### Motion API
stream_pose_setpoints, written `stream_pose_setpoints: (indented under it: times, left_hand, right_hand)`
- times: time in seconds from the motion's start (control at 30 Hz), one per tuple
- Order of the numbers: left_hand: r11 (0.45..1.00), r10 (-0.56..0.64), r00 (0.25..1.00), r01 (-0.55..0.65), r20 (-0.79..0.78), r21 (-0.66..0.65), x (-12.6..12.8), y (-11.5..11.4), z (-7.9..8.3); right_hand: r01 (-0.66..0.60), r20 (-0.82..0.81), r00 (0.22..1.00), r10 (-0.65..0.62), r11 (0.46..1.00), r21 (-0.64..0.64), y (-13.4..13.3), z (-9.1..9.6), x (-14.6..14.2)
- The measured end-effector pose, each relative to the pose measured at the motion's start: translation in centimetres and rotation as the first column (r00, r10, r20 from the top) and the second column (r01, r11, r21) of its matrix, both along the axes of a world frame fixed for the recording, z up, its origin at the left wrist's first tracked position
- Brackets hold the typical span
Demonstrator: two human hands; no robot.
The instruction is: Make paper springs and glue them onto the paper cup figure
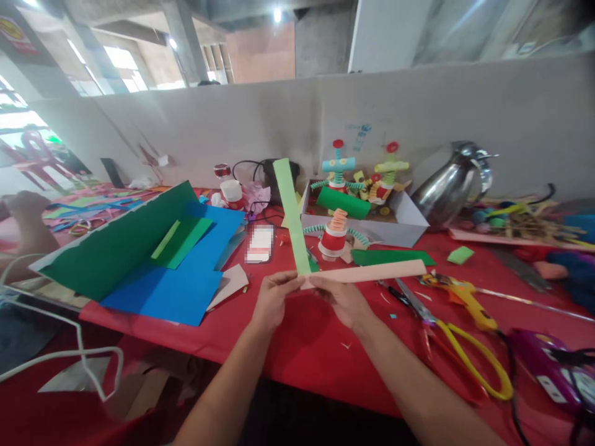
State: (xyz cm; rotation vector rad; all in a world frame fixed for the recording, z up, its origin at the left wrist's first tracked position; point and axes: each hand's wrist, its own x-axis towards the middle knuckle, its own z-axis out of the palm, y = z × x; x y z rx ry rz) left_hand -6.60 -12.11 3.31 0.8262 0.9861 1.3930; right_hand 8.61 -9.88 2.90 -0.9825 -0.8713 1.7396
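A: What do we enter for the left grip (272, 299)?
B: Light green strip (290, 217), one. We record a narrow pinch at its near end, the strip running up and away from us.
A: And for the right grip (343, 301)?
B: Pale pink strip (379, 271), one. Pinched near its left end, the rest extending rightward past the fingers. We note the two strips meeting at a corner between both grips; which lies on top, we cannot tell.
A: Beyond the grips?
B: Red paper cup (333, 243), white-banded, folded paper on top, coiled arms at its sides. Behind it, white box (393, 233), containing two more figures and a green paper roll (344, 203).
A: Right of the right grip?
B: Scissors (437, 321), yellow-handled; farther out, yellow glue gun (467, 298).
A: Left of the left grip?
B: Blue sheet (162, 300), green board (125, 241) standing along it. Ahead, phone (261, 243).
A: Support?
B: Worktop (320, 356), red-covered, underneath both our grips.
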Motion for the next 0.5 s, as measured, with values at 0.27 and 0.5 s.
stream_pose_setpoints:
  times: [0.27, 0.5]
  left_hand:
    - [0.999, -0.01, 0.996, 0.015, 0.09, -0.049, -0.16, -0.15, -0.33]
    - [0.998, 0.01, 1.0, -0.009, 0.017, -0.054, -0.29, 0.08, -0.59]
  right_hand:
    - [0.009, -0.066, 0.998, -0.008, 1.0, 0.006, -0.15, -0.21, -0.21]
    - [0.06, -0.073, 0.995, -0.069, 0.991, -0.118, 0.22, 0.08, -0.16]
